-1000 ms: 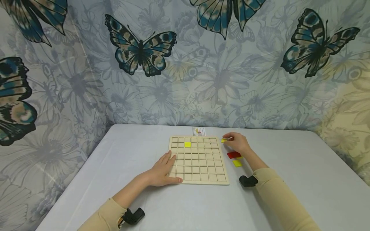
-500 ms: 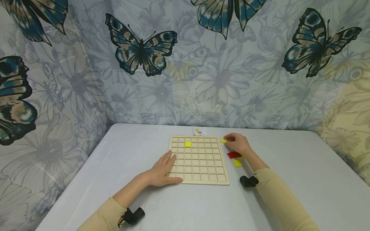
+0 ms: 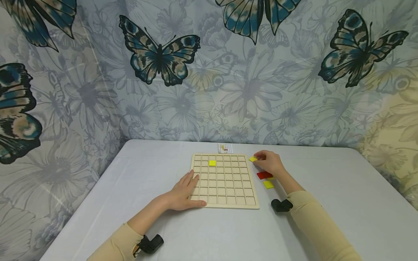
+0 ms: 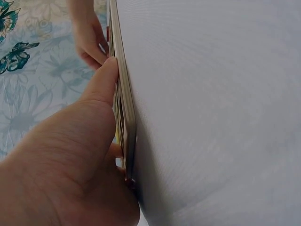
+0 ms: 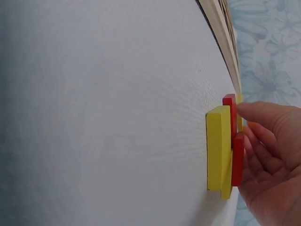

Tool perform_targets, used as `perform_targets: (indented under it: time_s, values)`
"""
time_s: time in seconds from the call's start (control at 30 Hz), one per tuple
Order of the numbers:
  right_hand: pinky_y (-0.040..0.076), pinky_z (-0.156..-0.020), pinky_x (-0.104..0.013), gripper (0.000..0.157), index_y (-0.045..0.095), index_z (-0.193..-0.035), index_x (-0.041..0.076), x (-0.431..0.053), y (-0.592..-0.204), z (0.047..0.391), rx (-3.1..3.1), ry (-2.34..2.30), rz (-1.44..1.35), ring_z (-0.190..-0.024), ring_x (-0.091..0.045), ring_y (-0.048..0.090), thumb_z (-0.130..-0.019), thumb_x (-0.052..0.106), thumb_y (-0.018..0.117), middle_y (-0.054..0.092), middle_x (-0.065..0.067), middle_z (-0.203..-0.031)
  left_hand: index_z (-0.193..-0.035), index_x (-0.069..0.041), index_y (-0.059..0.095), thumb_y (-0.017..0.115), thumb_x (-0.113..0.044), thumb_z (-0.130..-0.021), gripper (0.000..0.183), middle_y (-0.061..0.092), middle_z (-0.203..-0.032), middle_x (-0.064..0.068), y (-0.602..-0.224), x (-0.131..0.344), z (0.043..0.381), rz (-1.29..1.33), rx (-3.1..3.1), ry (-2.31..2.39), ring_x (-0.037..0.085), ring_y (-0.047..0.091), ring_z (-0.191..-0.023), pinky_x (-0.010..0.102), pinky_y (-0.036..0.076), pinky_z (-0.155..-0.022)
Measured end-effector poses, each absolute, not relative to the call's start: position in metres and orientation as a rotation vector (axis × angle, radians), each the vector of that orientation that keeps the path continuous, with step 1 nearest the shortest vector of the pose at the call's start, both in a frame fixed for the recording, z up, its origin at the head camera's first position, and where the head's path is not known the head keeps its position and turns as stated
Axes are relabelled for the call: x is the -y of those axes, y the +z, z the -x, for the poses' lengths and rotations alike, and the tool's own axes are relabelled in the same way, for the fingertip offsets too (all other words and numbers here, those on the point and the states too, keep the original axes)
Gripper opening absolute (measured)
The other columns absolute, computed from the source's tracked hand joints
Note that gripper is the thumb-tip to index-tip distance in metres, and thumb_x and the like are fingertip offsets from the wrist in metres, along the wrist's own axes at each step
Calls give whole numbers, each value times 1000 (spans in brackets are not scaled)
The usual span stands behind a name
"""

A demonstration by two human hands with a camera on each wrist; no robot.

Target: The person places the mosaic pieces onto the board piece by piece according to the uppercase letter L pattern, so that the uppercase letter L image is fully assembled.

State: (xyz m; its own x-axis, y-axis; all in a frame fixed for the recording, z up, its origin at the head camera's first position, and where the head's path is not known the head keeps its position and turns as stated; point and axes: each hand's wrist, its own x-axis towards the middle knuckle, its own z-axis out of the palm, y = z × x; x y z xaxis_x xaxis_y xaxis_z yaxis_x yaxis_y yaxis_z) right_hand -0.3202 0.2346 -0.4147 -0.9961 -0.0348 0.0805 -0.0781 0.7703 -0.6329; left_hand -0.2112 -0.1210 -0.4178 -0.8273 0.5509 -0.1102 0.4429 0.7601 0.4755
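A pale wooden grid board [image 3: 228, 183] lies on the table, with one yellow square tile [image 3: 212, 163] in a cell of its second row from the back. My left hand [image 3: 183, 192] rests on the board's front left corner, fingers spread over the left side and thumb along the front edge. Beyond the board's back right corner, my right hand [image 3: 268, 162] pinches another yellow tile [image 3: 253, 159] between thumb and fingertips. Under that hand, red tiles [image 3: 263, 175] lie beside the board. A thick yellow tile [image 5: 218, 150] sits nearest in the right wrist view, partly covering others.
Behind the board lies a small printed card [image 3: 225, 148] with a coloured grid pattern. The white-covered table [image 3: 156, 159] meets a butterfly-print cloth [image 3: 183, 108] at its back edge. Each wrist carries a black camera mount [image 3: 282, 205].
Both hands keep nearly the same places. The right hand still holds the yellow tile off the board's back right corner; the view has shifted only slightly.
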Motion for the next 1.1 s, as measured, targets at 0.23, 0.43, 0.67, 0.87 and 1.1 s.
perform_targets:
  time_s: [0.23, 0.43, 0.67, 0.87, 1.1]
  values:
    - [50, -82, -40, 34, 67, -115, 1, -233, -414, 317, 2876, 1077, -76, -96, -29, 60, -89, 21, 72, 67, -16, -108, -154, 4, 16, 60, -58, -90, 99, 0, -160, 25, -418, 121, 211, -782, -2716, 650, 39, 0, -147, 54, 13, -115]
    - [49, -87, -45, 36, 66, -118, 1, -228, -411, 310, 2858, 1114, -136, -100, -32, 62, -90, 22, 71, 66, -18, -112, -154, 4, 16, 60, -58, -90, 99, 0, -160, 25, -418, 121, 211, -782, -2713, 653, 39, 0, -147, 54, 12, -115]
    - [50, -85, -42, 36, 67, -117, 3, -216, -407, 304, 2840, 1187, -156, -100, -30, 63, -88, 24, 74, 68, -16, -110, -154, 4, 15, 59, -58, -91, 99, 0, -160, 24, -419, 122, 212, -785, -2712, 636, 38, -1, -147, 53, 12, -116]
    - [50, -81, -40, 36, 68, -117, 5, -201, -404, 298, 2826, 1263, -205, -97, -28, 63, -86, 23, 76, 68, -13, -108, -154, 4, 15, 60, -58, -90, 99, 0, -160, 24, -419, 122, 212, -790, -2715, 637, 39, 0, -147, 53, 12, -115]
    - [51, -82, -40, 34, 69, -115, 6, -181, -403, 292, 2831, 1317, -265, -98, -26, 63, -87, 24, 75, 68, -11, -111, -154, 3, 15, 59, -59, -91, 99, 1, -160, 24, -420, 122, 212, -799, -2723, 631, 38, 0, -147, 54, 13, -115]
